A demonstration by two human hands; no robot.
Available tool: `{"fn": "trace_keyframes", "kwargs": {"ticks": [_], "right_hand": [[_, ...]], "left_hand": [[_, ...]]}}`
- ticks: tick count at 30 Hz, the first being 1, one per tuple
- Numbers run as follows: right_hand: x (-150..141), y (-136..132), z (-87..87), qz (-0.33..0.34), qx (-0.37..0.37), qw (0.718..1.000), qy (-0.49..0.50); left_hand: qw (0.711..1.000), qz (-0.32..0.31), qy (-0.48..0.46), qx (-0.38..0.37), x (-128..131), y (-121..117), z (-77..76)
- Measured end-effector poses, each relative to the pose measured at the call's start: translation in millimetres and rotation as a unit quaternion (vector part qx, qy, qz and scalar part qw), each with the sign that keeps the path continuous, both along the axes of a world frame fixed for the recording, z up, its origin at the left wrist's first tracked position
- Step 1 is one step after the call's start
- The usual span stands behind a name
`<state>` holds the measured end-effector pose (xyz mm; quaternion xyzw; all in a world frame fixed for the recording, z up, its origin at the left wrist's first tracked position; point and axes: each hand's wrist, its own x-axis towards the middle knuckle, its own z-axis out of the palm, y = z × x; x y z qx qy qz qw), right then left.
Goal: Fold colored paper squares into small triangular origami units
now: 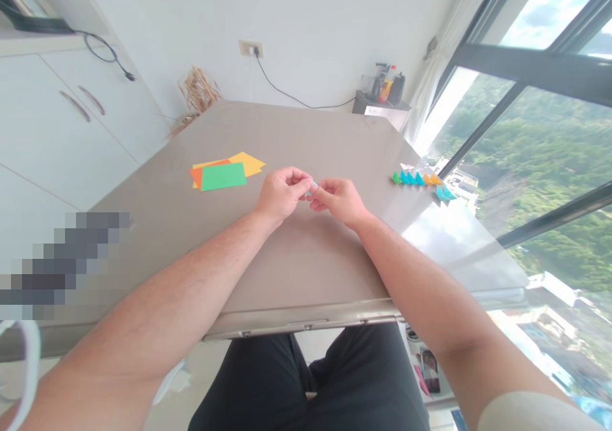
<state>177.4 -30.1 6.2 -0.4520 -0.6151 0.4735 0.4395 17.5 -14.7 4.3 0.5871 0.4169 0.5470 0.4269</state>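
Over the middle of the table, my left hand (285, 192) and my right hand (336, 198) meet fingertip to fingertip. Both are closed in a pinch on a small piece of light blue paper (313, 186). Most of that paper is hidden by the fingers, so its folded shape cannot be made out. To the left of my hands, a green paper sheet (224, 176) lies over orange paper (195, 177) and yellow paper (248, 163). Off to the right stands a row of small folded paper boats, with blue ones (412, 178), orange ones (433, 180) and a green one (396, 177).
The grey-brown table (306, 259) has its front edge just above my lap. Another blue folded paper piece (445, 193) sits near the window side. Bottles (388, 85) stand on a small cabinet behind, and a black cord (296, 99) runs along the wall.
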Motion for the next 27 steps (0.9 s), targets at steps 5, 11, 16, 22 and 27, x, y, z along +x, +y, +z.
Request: {"fn": "trace_keyframes", "kwargs": {"ticks": [5,11,16,22,27], "right_hand": [[-6.3,0.1,-0.5,-0.022,0.009,1.000,-0.002],[-12.9,2.7,-5.1,-0.069,0.023,0.996,-0.041],[-13.5,4.4,-9.0,-0.042,-0.007,0.999,-0.007],[-11.6,3.4,-5.1,-0.060,0.033,0.995,-0.067],[-10.6,4.8,-7.2,-0.069,0.008,0.997,-0.031]], "left_hand": [[0.999,0.033,0.007,-0.007,3.7,-0.7,-0.6],[0.996,0.077,0.010,-0.039,9.3,0.0,-3.6],[0.996,0.061,-0.040,-0.043,8.3,-0.2,-3.4],[0.996,0.072,-0.036,-0.046,11.5,0.1,-3.4],[0.995,0.037,-0.060,-0.070,10.2,2.1,-6.0]]}}
